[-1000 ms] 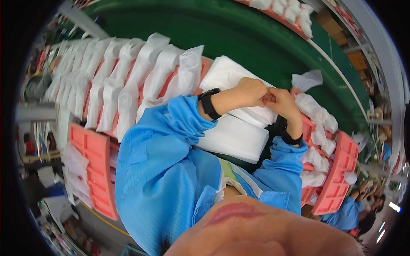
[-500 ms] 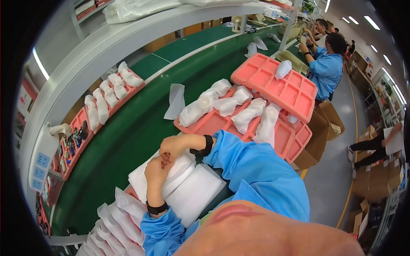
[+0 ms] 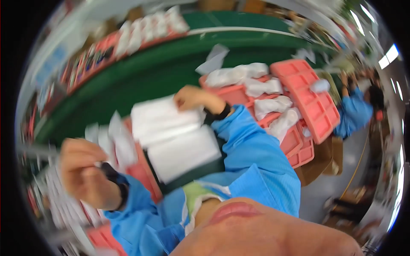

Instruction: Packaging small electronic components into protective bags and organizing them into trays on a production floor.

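Note:
My left hand (image 3: 87, 173) is raised at the left, smeared by motion, its fingers bent; whether it holds anything does not show. Below and beyond it lie several white-wrapped items (image 3: 121, 141) in a pink tray (image 3: 145, 164). My right hand (image 3: 191, 99) rests at the far right part of a stack of white sheets (image 3: 156, 121), its fingers curled down against it. What is under its fingertips is hidden. A second white stack (image 3: 183, 153) lies nearer to me, against the first. Both wrists wear black bands.
Right of the stacks, white-wrapped items (image 3: 232, 75) lie on pink compartment trays (image 3: 299, 147); another pink tray (image 3: 305, 100) leans over them. A loose white sheet (image 3: 212, 59) lies on the green bench (image 3: 171, 55). Past a cardboard box (image 3: 320, 160), a co-worker in blue (image 3: 354, 113) works.
My hands have parted: the left has swung leftward over the wrapped items, the right has stayed at the white sheets. The whole view has turned toward the left and blurred.

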The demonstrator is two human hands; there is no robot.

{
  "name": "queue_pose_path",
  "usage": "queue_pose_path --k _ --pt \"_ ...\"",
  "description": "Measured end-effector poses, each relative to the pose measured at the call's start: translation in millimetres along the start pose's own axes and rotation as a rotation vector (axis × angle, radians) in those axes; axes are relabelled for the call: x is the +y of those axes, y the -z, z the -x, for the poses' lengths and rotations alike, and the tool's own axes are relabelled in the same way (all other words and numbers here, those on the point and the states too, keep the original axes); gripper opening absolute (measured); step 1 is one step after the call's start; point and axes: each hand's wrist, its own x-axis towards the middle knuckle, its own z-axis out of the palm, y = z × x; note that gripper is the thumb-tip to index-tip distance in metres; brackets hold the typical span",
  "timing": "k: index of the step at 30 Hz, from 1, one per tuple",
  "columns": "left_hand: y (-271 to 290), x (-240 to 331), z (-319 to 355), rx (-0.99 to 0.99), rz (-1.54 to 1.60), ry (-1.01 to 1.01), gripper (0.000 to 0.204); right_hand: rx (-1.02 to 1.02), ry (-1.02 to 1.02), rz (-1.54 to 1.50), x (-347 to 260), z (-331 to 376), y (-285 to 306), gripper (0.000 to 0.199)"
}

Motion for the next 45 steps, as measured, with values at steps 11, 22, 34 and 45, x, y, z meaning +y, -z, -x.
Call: queue_pose_path --k 11,22,34,45 --pt "274.0 117.5 242.3 0.83 -1.0 0.899 0.034 0.075 -0.002 -0.717 -122.8 21.2 20.7 0.029" --pt "330.4 19.4 329.9 1.201 -0.207 1.12 0.051 -0.216 -0.561 -1.143 -197.2 -12.6 -94.7 0.056" --pt "358.6 55.9 305.8 0.969 -0.256 1.38 0.039 -0.283 -0.646 -1.173 -171.2 -50.1 -110.0 0.035" --pt "353.7 13.0 330.1 0.98 -0.127 1.484 0.033 -0.062 -0.852 -1.235 -188.1 -80.0 -121.0 0.025"
